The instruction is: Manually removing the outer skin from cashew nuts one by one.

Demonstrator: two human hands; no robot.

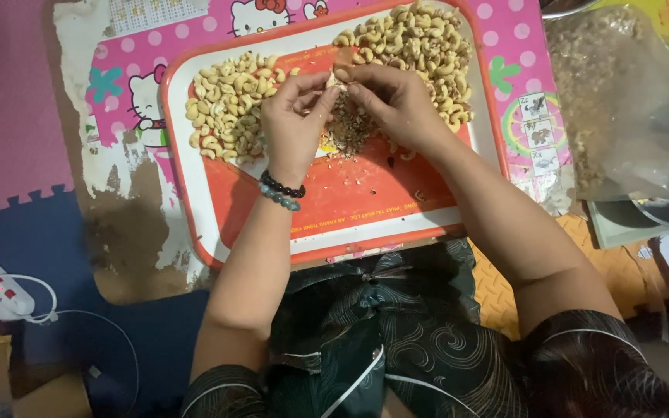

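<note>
Pinching a single cashew nut [337,78] between them, the left hand [294,116] and right hand [396,104] are meeting fingertip to fingertip above the middle of the red tray [334,197], both equally near it. Its long axis is too hidden to tell. Directly below, a heap of husk scraps [348,128] is lying between two cashew piles [230,104]. Beyond the tray's right edge, a clear bag [621,101] is resting.

A home floor: foam play mats [17,116], low cartoon table [125,85].
</note>
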